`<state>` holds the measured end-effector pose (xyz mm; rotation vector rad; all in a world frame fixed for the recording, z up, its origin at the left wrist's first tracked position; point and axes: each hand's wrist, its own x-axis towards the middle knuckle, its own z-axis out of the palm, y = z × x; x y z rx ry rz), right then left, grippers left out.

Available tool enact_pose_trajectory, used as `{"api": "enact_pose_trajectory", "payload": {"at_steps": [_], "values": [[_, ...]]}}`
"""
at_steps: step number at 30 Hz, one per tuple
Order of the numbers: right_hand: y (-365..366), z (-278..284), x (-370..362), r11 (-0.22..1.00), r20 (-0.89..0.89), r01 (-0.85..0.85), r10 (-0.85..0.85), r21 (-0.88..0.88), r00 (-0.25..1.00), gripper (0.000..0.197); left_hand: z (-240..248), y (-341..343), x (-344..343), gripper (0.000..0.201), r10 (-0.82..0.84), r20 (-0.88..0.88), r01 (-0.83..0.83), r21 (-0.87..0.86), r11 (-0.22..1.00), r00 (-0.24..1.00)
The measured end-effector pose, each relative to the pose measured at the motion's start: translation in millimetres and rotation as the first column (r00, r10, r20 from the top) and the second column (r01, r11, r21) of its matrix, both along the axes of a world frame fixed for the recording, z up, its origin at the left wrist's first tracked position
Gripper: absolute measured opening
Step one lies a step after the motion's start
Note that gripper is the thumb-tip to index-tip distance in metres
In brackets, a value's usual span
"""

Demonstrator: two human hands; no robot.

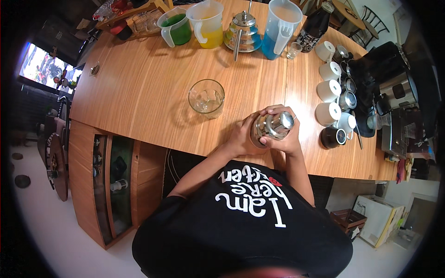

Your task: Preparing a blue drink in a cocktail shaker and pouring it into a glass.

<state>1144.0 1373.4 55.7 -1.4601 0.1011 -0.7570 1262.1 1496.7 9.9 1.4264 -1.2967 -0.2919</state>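
Observation:
A shiny metal cocktail shaker (273, 126) with its domed cap on stands near the table's front edge, its top leaning a little to the right. My left hand (243, 137) wraps its left side, and my right hand (292, 137) closes round its right side, with a thumb across the front. Whether the shaker's base rests on the tabletop is hidden by my hands. To the left and a little farther off, a clear drinking glass (206, 98) stands upright with what look like ice cubes in it.
Along the far edge stand jugs of green (178, 28), yellow (211, 28) and blue liquid (279, 32), a glass teapot (243, 37), a dark bottle (315, 28) and a small shot glass (294, 50). White cups (328, 90) and a dark mug (332, 138) line the right, beside a coffee machine (394, 97).

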Motion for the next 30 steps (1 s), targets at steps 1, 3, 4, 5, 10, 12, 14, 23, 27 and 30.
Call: {"api": "enact_pose_trajectory", "payload": {"at_steps": [1, 3, 4, 5, 10, 12, 14, 23, 27, 30], "values": [[-2.5, 0.2, -1.0, 1.0, 0.0, 0.0, 0.0, 0.0, 1.0, 0.067, 0.6, 1.2, -0.3, 0.097, 0.0, 0.0, 0.0, 0.0, 1.0, 1.0], [-5.7, 0.2, -3.1, 0.992, 0.014, -0.097, 0.099, -0.081, 0.995, 0.067, 2.1, 6.3, -2.0, 0.095, -0.039, -0.023, 0.041, 0.103, 0.994, 0.999], [-4.1, 0.5, -4.1, 0.992, 0.014, -0.096, 0.098, -0.08, 0.995, 0.067, 1.3, 8.5, -2.4, 0.095, -0.04, -0.023, 0.042, 0.103, 0.994, 0.999], [-1.3, 1.1, -5.9, 0.99, 0.027, -0.123, 0.125, -0.066, 0.992, 0.067, 0.0, 10.9, -2.7, 0.094, -0.071, -0.033, 0.073, 0.063, 0.995, 0.997], [6.2, 13.1, -9.5, 0.976, 0.082, -0.207, 0.213, -0.072, 0.974, 0.063, 10.7, 20.0, -7.2, 0.09, -0.102, 0.026, 0.101, 0.026, 0.995, 0.995], [5.8, 16.0, -12.6, 0.966, 0.085, -0.246, 0.253, -0.081, 0.964, 0.061, 12.9, 23.9, -13.0, 0.089, -0.114, -0.016, 0.114, 0.051, 0.992, 0.993], [3.2, 17.9, -16.3, 0.954, 0.089, -0.286, 0.294, -0.091, 0.952, 0.059, 12.8, 27.6, -18.8, 0.088, -0.123, -0.055, 0.126, 0.074, 0.989, 0.991], [14.5, 52.8, -27.2, 0.898, -0.115, -0.389, 0.373, -0.205, 0.921, 0.069, 32.0, 47.7, -28.6, 0.08, -0.206, -0.355, 0.295, 0.219, 0.93, 0.912], [26.9, 78.5, -28.1, 0.855, -0.005, -0.488, 0.495, -0.177, 0.869, 0.066, 60.1, 61.2, -30.7, 0.089, -0.439, -0.396, 0.535, 0.17, 0.828, 0.806], [42.0, 69.8, -32.0, 0.841, -0.09, -0.541, 0.54, 0.015, 0.837, 0.059, 42.8, 75.9, -33.7, 0.089, -0.417, -0.216, 0.456, 0.176, 0.872, 0.883]]}}
